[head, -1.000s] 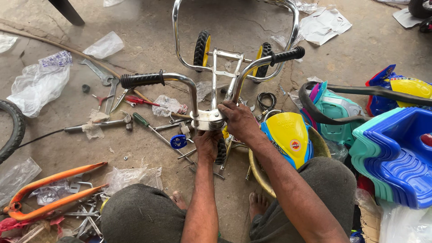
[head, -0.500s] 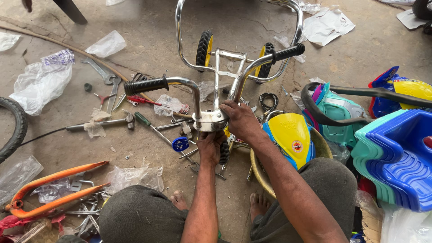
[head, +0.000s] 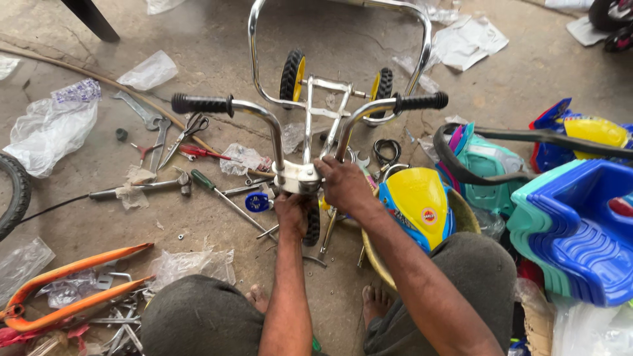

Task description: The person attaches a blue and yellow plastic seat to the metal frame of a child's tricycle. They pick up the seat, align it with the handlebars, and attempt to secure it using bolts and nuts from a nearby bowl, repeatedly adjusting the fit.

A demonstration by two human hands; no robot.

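A small chrome tricycle frame (head: 310, 99) stands on the concrete in front of me, with two black and yellow rear wheels and chrome handlebars (head: 264, 112) ending in black grips. My right hand (head: 343, 184) rests on the clamp at the base of the handlebars. Below it my left hand (head: 291, 212) grips the fork stem just above the small black front wheel (head: 311, 227). What the fingers press is hidden under the hands.
Hammer (head: 142, 189), screwdriver (head: 217, 191), spanners (head: 142, 112) and scissors (head: 188, 128) lie left of the frame. Orange metal forks (head: 66, 290) and plastic bags are at the lower left. A yellow and blue fairing (head: 415, 204) and stacked blue and teal seats (head: 580, 231) crowd the right.
The handlebars have turned slightly, the left grip swinging up and away from me. Both hands stay at the stem, and my view has shifted a little.
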